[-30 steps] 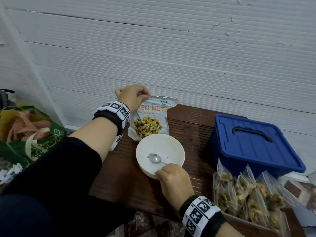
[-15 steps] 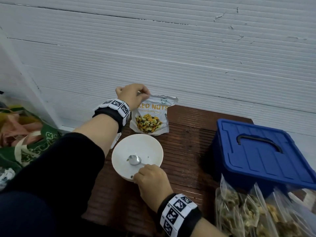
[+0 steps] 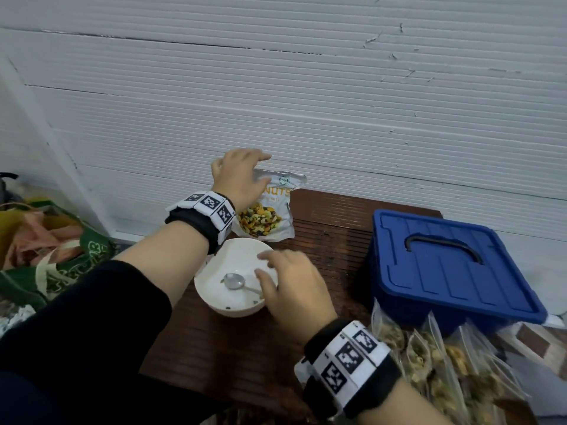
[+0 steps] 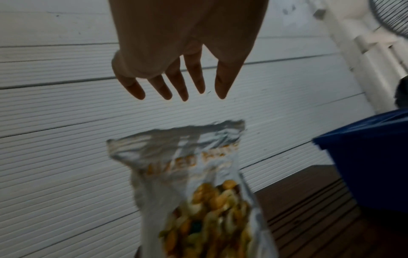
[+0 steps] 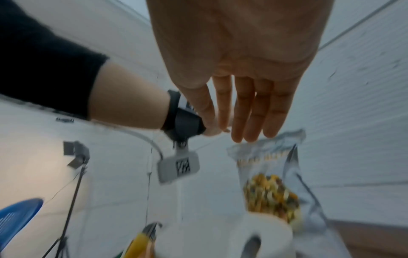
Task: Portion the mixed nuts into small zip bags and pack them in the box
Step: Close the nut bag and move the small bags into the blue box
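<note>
While neither hand holds anything, the left hand (image 3: 237,176) hovers with fingers (image 4: 176,83) spread and straight just above the top edge of the mixed nuts pouch (image 3: 270,216), clear of it in the left wrist view. The right hand (image 3: 291,286) is likewise slack and flat, fingers (image 5: 249,113) extended together, hanging over the near right rim of the white bowl (image 3: 214,296); whether it touches the rim I cannot tell. A metal spoon (image 3: 234,281) lies inside the bowl among a few crumbs. The pouch stands upright against the white ribbed wall (image 3: 337,118) at the back of the brown slatted table (image 3: 322,234), just behind the bowl. To the right sits the blue box (image 3: 445,265), its lid on. In front of it, at the table's near right corner, lie several filled zip bags (image 3: 429,357). A green bag (image 3: 61,256) sits off to the left, beside the table.
</note>
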{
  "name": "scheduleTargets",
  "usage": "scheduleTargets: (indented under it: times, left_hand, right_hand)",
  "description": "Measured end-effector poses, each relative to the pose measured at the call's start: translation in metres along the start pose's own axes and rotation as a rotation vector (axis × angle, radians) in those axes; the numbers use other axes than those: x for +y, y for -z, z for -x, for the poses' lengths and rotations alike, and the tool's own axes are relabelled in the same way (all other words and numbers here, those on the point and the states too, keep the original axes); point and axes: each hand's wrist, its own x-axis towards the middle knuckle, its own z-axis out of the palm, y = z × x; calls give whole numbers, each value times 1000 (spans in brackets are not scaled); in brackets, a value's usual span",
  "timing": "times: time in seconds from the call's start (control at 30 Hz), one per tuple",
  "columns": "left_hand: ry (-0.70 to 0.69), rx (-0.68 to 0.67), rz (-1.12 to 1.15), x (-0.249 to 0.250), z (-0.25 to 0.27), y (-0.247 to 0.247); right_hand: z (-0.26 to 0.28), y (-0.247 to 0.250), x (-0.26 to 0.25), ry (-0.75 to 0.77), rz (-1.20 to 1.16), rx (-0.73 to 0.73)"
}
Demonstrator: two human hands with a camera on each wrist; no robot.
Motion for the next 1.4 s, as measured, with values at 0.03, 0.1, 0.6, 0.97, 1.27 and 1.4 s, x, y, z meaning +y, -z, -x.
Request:
scheduleTargets:
  times: [0.03,0.1,0.6,0.97,1.27,1.4]
  left_hand:
    - [-26,-2,28,12,6,0]
    - [-77,-19,108,36,20,-3]
    - [255,-668,514,154,170,-65]
    - [691,-779,934,172,194,-101]
    - [730,-799,958,170,202,-90]
    - [734,-834,946,165,194,-87]
  right_hand:
    - [1,13,3,-20,-17,16]
    - [7,42,6,-42,-33,83]
    - [153,182,139,-706,-5,296]
    - [195,140,173,-1154,-299,-115]
    - [202,138,177,-1156,-344,-97]
    - [201,139,195,-1204,-459,68]
